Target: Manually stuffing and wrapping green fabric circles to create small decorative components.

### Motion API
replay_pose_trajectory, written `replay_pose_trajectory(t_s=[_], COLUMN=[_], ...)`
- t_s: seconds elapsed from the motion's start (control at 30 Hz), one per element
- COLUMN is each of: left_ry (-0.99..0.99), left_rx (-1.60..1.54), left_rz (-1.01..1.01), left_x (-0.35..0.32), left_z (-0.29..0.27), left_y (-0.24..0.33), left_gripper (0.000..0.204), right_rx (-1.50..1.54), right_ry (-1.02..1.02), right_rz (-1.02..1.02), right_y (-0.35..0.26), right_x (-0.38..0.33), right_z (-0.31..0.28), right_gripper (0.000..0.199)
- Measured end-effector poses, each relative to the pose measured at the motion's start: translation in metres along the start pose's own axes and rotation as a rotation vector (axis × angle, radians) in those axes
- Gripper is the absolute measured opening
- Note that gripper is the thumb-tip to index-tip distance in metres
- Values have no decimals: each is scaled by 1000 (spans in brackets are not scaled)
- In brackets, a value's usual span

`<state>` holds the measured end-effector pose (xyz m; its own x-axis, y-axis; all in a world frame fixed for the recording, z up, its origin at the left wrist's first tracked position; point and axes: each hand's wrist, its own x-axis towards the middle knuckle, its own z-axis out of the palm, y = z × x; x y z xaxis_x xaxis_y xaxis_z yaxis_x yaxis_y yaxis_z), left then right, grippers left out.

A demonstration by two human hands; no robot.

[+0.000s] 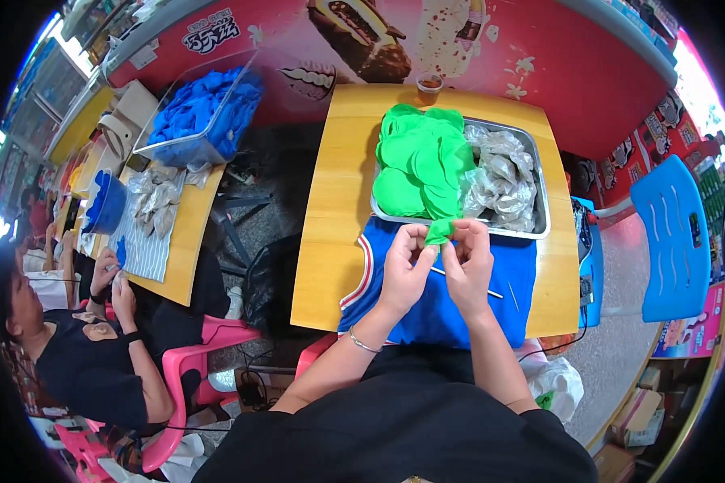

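Between the fingertips of my left hand (pixel 408 270) and my right hand (pixel 470 262) is a small green cloth piece (pixel 439 233), pinched from both sides. Both hands are closed on it, just above a blue cloth (pixel 411 314) with a striped edge. Right beyond them stands a metal tray (pixel 541 189). Its left side is heaped with round green cloth pieces (pixel 415 161); crumpled clear plastic bags (pixel 503 177) fill its right side. A thin stick (pixel 491 291) lies on the blue cloth, partly hidden by my hands, with a needle-like rod (pixel 513 296) to its right.
A cup of brown drink (pixel 429 88) stands at the far edge of the yellow table (pixel 326 201). At left, a co-worker (pixel 89 346) handles something small at another table, near a bin of blue cloth pieces (pixel 205 113). A blue chair (pixel 673 241) stands at right.
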<state>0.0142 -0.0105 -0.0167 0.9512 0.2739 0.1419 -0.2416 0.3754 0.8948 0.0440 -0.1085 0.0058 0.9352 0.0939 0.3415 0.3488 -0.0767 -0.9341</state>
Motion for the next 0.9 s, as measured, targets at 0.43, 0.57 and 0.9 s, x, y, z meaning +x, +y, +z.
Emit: replay_pose_trajectory(t_s=[0.43, 0.57, 0.9], left_ry=[94, 9, -128], left_rx=[132, 92, -118], left_rz=[-15, -75, -122], left_x=[-2, 0, -6], left_z=[-1, -4, -12], left_y=[-7, -4, -1], left_gripper=[7, 7, 11], right_rx=[-249, -369, -342], right_ry=[-44, -1, -187], right_rz=[-134, -254, -115], right_y=[6, 14, -7], right_x=[-1, -1, 10], right_z=[-6, -10, -22], right_gripper=[21, 22, 22])
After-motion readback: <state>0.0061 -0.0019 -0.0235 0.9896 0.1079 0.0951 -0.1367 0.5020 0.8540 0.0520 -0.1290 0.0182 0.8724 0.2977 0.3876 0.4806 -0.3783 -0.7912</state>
